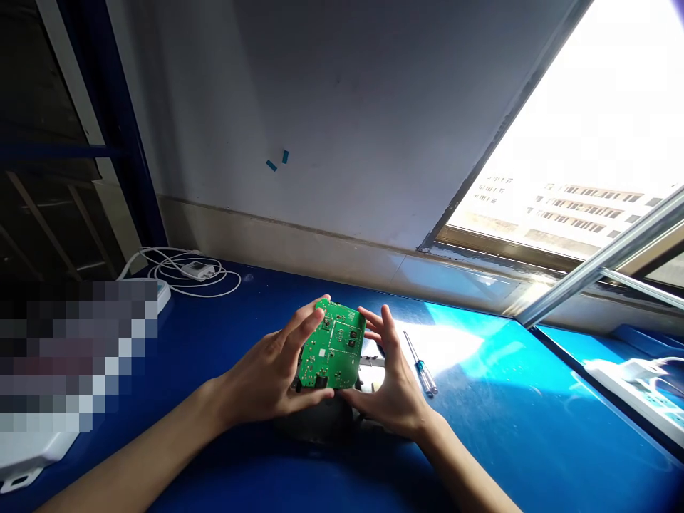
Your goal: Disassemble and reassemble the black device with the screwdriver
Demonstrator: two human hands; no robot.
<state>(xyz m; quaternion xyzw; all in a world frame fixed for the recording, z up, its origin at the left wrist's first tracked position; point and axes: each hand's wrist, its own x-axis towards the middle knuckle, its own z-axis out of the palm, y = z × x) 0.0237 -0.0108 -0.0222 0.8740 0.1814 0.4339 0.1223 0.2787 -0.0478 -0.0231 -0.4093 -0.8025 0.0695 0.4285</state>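
A green circuit board (334,349) is held up and tilted above the blue table, its face with small chips turned toward me. My left hand (283,363) grips its left side, with the thumb under the lower edge and the fingers at the top corner. On the right edge, my right hand (392,377) is curved around the board, thumb at the lower right corner and fingers behind. Below and behind the board sits a dark rounded object (318,420), mostly hidden, with white and grey parts beside it. A screwdriver (422,367) lies just right of my right hand.
The blue table (214,335) runs back to a wall. A white cable with an adapter (199,270) is coiled at the back left, near a pixelated device with a white frame (48,449). A power strip (635,399) lies far right, below a metal bar (582,278) and window.
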